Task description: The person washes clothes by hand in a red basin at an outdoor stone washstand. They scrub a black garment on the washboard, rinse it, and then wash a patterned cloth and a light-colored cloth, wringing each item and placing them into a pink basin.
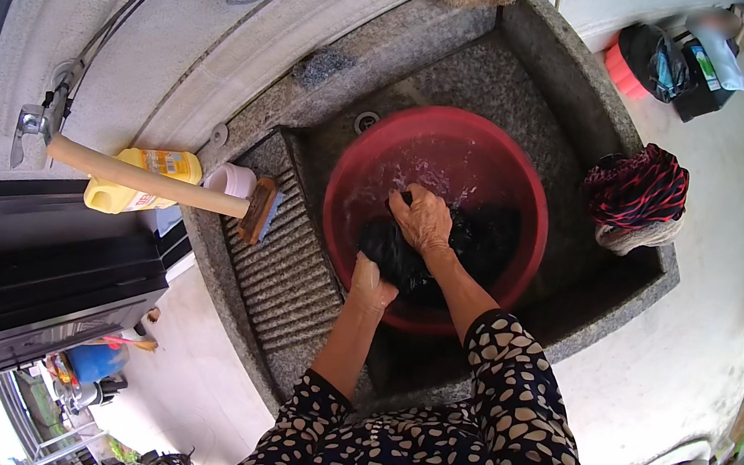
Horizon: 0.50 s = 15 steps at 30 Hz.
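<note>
A red plastic basin (363,146) with water in it stands in a stone sink (554,87). Dark wet cloth (485,239) lies partly in the water, and a bunched part of it is between my hands. My left hand (373,282) grips the bunch from below, near the basin's near-left rim. From above, my right hand (426,221) is closed on the same cloth, its fingers curled round it. The garment's exact kind cannot be made out.
Left of the basin is a ribbed stone washboard (287,263) with a wooden brush (258,212) on its edge. Close by are a pink cup (232,180), a yellow jug (136,185) and a tap hose (151,179). Folded dark-red cloth (640,189) hangs over the right rim.
</note>
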Motion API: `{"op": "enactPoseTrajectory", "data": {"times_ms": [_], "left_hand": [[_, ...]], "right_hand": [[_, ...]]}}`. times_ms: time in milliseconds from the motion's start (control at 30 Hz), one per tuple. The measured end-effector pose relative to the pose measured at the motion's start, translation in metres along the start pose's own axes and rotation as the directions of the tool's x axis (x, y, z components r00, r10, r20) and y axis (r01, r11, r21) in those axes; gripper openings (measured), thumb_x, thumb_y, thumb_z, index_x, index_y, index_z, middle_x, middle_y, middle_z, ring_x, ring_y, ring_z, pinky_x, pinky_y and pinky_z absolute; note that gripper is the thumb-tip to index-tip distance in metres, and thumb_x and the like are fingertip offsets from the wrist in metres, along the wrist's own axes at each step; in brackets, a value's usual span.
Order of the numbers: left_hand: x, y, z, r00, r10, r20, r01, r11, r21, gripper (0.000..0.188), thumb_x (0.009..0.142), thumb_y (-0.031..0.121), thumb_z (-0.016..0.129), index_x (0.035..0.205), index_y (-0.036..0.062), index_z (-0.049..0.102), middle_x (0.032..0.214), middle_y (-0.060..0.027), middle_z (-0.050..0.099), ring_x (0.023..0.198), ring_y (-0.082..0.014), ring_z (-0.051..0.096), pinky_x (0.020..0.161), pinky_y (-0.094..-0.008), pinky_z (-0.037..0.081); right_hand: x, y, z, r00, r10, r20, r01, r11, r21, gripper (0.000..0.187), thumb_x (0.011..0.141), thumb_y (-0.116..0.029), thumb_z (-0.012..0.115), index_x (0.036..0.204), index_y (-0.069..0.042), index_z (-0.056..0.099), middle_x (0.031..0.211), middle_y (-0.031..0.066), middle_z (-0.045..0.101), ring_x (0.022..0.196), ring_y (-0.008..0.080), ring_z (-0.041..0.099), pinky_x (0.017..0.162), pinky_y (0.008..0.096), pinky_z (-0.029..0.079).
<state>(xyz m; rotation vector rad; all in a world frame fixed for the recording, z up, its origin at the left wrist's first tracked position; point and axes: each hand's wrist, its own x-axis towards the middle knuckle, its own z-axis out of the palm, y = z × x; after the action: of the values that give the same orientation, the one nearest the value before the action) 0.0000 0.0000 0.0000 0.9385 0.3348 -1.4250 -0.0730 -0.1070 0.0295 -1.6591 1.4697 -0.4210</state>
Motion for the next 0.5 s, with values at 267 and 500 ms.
{"op": "enactPoseTrajectory", "data": {"times_ms": [267, 500], "left_hand": [[-0.05, 0.011, -0.011, 0.996, 0.052, 0.072, -0.056, 0.997, 0.057, 0.033, 0.093, 0.043, 0.049, 0.085, 0.0122, 0.058, 0.074, 0.0026, 0.055, 0.06, -0.0126, 0.053, 0.053, -0.0269, 0.045], [-0.086, 0.039, 0.033, 0.973, 0.116, 0.199, -0.15, 0.975, 0.164, 0.04, 0.088, 0.042, 0.056, 0.065, 0.0119, 0.044, 0.062, 0.0051, 0.037, 0.053, -0.0087, 0.036, 0.049, -0.0217, 0.029]], "right_hand": [[-0.128, -0.021, 0.014, 0.823, -0.557, -0.106, 0.561, 0.828, 0.0, 0.025, 0.075, -0.025, 0.069, 0.063, -0.008, 0.054, 0.062, 0.0081, 0.052, 0.056, 0.0242, 0.056, 0.047, 0.0355, 0.047], [-0.019, 0.055, -0.073, 0.927, 0.148, -0.344, -0.114, 0.987, 0.117, 0.036, 0.084, -0.036, 0.062, 0.075, -0.002, 0.059, 0.078, 0.0126, 0.062, 0.074, 0.033, 0.06, 0.064, 0.0427, 0.048]]}}
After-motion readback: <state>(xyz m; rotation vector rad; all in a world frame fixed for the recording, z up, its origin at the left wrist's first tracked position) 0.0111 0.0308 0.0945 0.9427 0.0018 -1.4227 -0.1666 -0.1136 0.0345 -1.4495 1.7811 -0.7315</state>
